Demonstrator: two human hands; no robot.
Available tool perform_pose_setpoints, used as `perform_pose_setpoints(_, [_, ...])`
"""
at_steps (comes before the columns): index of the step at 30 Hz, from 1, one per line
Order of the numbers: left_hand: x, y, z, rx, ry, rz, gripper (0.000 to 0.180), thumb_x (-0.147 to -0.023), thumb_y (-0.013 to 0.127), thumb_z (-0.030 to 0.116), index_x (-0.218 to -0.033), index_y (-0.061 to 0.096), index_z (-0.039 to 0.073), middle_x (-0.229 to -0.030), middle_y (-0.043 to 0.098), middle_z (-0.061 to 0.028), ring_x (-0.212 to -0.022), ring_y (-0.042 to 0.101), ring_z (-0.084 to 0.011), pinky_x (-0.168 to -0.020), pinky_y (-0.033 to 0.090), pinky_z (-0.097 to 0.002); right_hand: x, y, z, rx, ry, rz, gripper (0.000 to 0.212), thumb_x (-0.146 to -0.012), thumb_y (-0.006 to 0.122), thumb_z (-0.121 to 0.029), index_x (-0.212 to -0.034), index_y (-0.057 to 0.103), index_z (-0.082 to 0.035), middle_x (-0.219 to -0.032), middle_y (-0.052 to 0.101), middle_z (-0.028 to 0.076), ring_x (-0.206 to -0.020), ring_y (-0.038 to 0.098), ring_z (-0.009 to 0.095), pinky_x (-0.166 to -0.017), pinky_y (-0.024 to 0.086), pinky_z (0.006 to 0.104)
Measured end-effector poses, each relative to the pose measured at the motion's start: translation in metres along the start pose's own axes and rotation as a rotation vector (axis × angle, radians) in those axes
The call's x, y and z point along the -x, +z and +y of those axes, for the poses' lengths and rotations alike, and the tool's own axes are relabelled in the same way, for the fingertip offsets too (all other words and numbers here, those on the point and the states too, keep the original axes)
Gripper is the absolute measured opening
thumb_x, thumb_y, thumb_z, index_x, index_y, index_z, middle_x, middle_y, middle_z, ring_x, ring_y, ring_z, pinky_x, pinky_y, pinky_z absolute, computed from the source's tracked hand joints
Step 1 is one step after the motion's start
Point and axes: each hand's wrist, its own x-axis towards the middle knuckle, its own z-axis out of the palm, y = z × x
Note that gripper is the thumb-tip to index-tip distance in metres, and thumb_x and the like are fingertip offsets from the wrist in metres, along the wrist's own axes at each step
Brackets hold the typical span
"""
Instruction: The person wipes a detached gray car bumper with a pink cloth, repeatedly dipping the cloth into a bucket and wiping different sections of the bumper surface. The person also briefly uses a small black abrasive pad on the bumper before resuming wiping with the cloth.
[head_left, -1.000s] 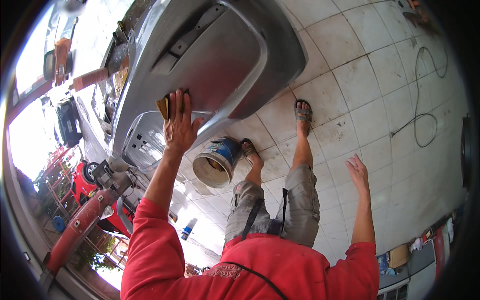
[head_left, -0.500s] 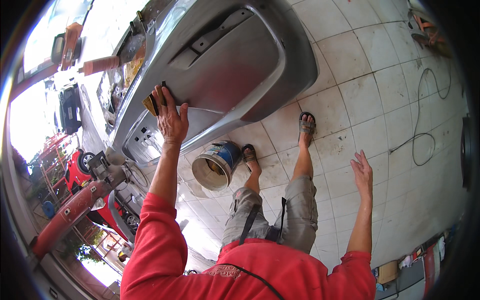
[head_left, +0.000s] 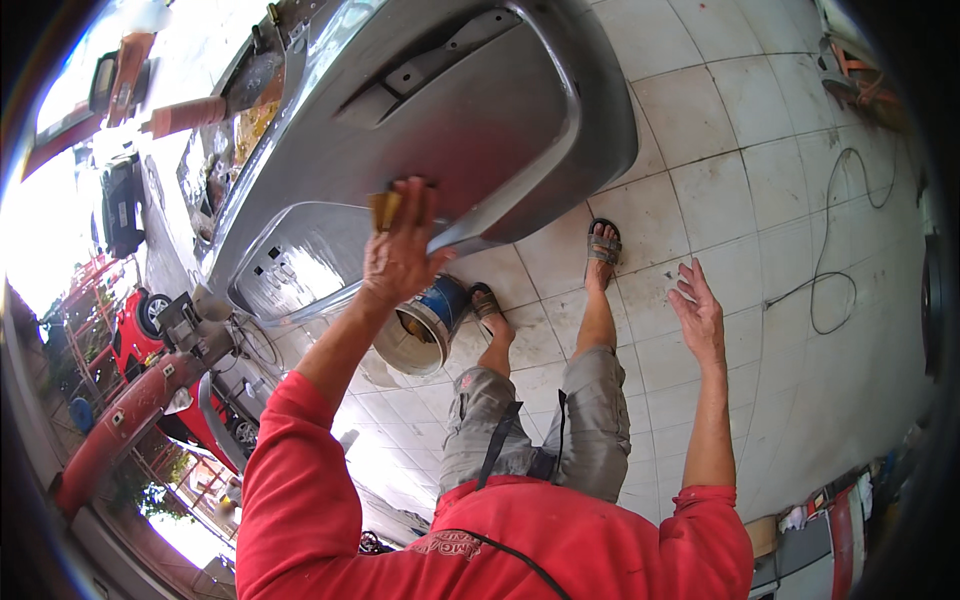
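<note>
A grey car body panel (head_left: 480, 150), which looks like a tailgate, fills the upper middle, with a reddish sheen on its surface. Against its lower part my left hand (head_left: 402, 245) presses a brownish-yellow sheet (head_left: 384, 211) that looks like folded sandpaper. The sheet's edge sticks out at the left of my fingers; the rest is hidden under them, and the fingertips are slightly blurred. Off to the right, above the floor, my right hand (head_left: 700, 315) hangs free with its fingers apart, touching nothing.
A blue and white bucket (head_left: 440, 305) stands on the tiled floor (head_left: 720, 200), below the panel and beside my left foot. A dark cable (head_left: 828, 275) lies on the tiles at right. Red metal stands (head_left: 135, 425) and a red car (head_left: 130, 340) are at left.
My left hand has slid to the right across the panel with the sheet. My right hand has shifted a little up and left, still free.
</note>
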Motion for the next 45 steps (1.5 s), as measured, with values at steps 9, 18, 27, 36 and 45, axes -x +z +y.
perform_pose_setpoints(9, [-0.104,-0.042,0.014,-0.055,0.431,-0.063,0.072,-0.103,0.037,0.066,-0.157,0.052,0.021,-0.165,0.047,-0.0006,-0.153,0.043,-0.0210,-0.132,0.027,-0.0464,-0.026,0.099,-0.061,0.068,-0.284,-0.110,0.083,-0.099,0.077,-0.025,-0.167,0.032,-0.005,-0.157,0.055,0.020,-0.142,0.057,0.033,-0.110,0.051,0.0449])
perform_pose_setpoints(18, [-0.089,-0.039,-0.017,-0.080,0.441,0.025,0.056,-0.107,0.046,0.056,-0.152,0.058,0.024,-0.163,0.051,0.0065,-0.152,0.045,-0.0148,-0.131,0.027,-0.0478,-0.026,0.099,-0.097,0.077,-0.365,0.019,0.088,-0.097,0.079,-0.026,-0.167,0.031,-0.004,-0.164,0.048,0.019,-0.149,0.049,0.035,-0.116,0.047,0.0463])
perform_pose_setpoints(27, [-0.001,-0.015,-0.028,0.051,0.135,0.023,0.054,-0.106,0.057,0.044,-0.156,0.056,0.022,-0.165,0.048,-0.0031,-0.155,0.041,-0.0232,-0.126,0.035,-0.0464,-0.076,0.106,-0.172,0.299,-0.686,0.072,0.089,-0.098,0.078,-0.026,-0.167,0.027,-0.005,-0.172,0.034,0.016,-0.159,0.033,0.034,-0.127,0.036,0.0443])
perform_pose_setpoints(36, [0.030,-0.083,-0.138,0.493,-0.551,0.581,0.049,-0.110,0.058,0.033,-0.149,0.059,0.002,-0.097,0.071,-0.0255,-0.092,0.071,-0.0363,-0.086,0.054,-0.0415,-0.036,0.162,-0.194,0.305,-0.719,-0.256,0.069,-0.100,0.076,-0.021,-0.160,0.046,-0.003,-0.151,0.062,0.018,-0.139,0.060,0.033,-0.114,0.049,0.0439])
perform_pose_setpoints(45, [0.405,0.144,-0.034,0.678,-1.430,0.126,0.032,-0.101,0.069,0.025,-0.129,0.066,0.012,-0.115,0.075,-0.0214,-0.101,0.072,-0.0450,-0.085,0.058,-0.0542,0.035,0.303,-0.099,0.938,-0.360,-0.827,0.059,-0.093,0.079,-0.022,-0.145,0.060,0.000,-0.134,0.070,0.021,-0.123,0.069,0.037,-0.103,0.055,0.0428])
